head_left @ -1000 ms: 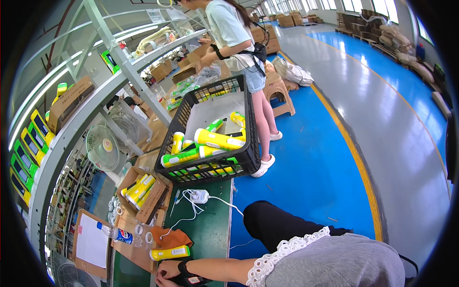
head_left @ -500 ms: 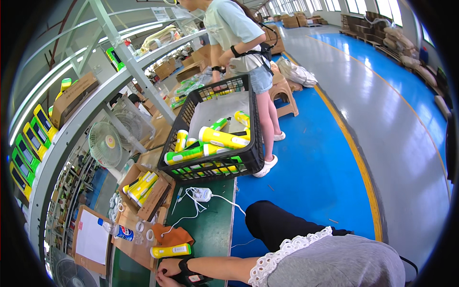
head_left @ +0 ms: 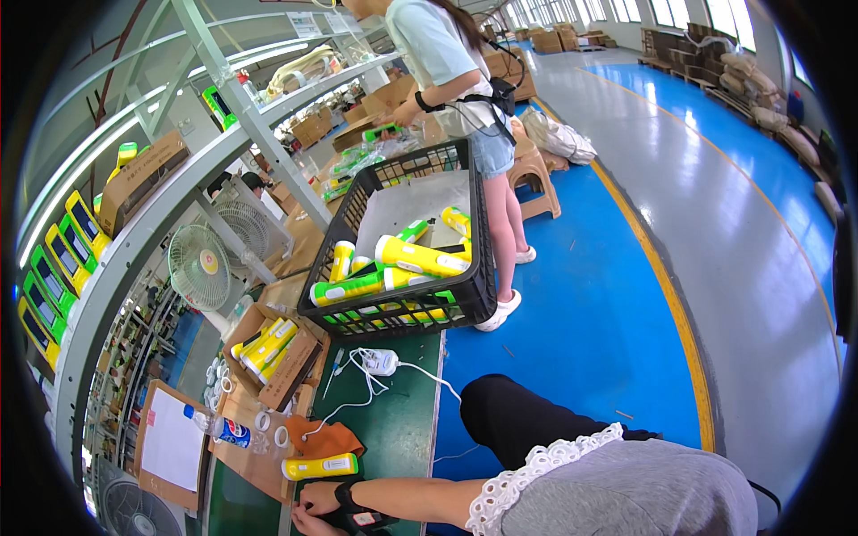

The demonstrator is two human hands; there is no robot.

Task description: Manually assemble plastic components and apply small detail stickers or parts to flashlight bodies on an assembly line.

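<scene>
My right hand (head_left: 319, 497), with a black band (head_left: 344, 493) round its wrist, is at the bottom of the picture over the near end of the green bench. Its fingers are bent together at the tips of my left hand (head_left: 310, 523), which shows only in part at the lower edge. Both hands look closed; anything between their fingers is hidden. Just beyond them lies a yellow flashlight (head_left: 320, 467) with a green end, touched by neither hand. Below my right wrist is a black item with a pale label (head_left: 365, 519).
A black crate (head_left: 402, 322) of yellow and green flashlights stands on the bench (head_left: 393, 415). Nearer are a carton of flashlights (head_left: 299, 366), a white corded box (head_left: 380, 362), orange cloth (head_left: 326, 438), a bottle (head_left: 234, 432) and a clipboard (head_left: 172, 442). A co-worker (head_left: 447, 71) stands beyond.
The co-worker's hand has lifted away from the far end of the crate and now holds a green item above the plastic bags. My own hands have barely moved.
</scene>
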